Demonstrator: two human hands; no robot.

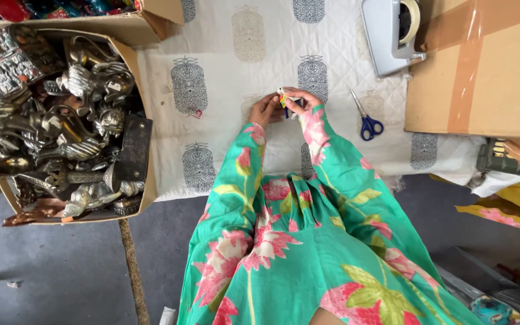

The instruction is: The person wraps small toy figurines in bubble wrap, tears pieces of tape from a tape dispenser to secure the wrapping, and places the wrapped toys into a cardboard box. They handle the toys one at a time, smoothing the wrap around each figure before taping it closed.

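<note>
My left hand [265,109] and my right hand [300,101] meet over a white quilted cloth [224,54] with grey block prints. Between their fingers they pinch a small multicoloured object [283,99] with yellow, green, red and blue parts. It is too small to identify. Both sleeves are green with pink flowers. Blue-handled scissors [367,120] lie on the cloth just right of my right hand.
A cardboard box [124,57] full of several metal figurines stands at the left. A grey tape dispenser [392,30] sits at the back right beside a large taped carton [482,72]. Dark floor lies below the cloth's edge.
</note>
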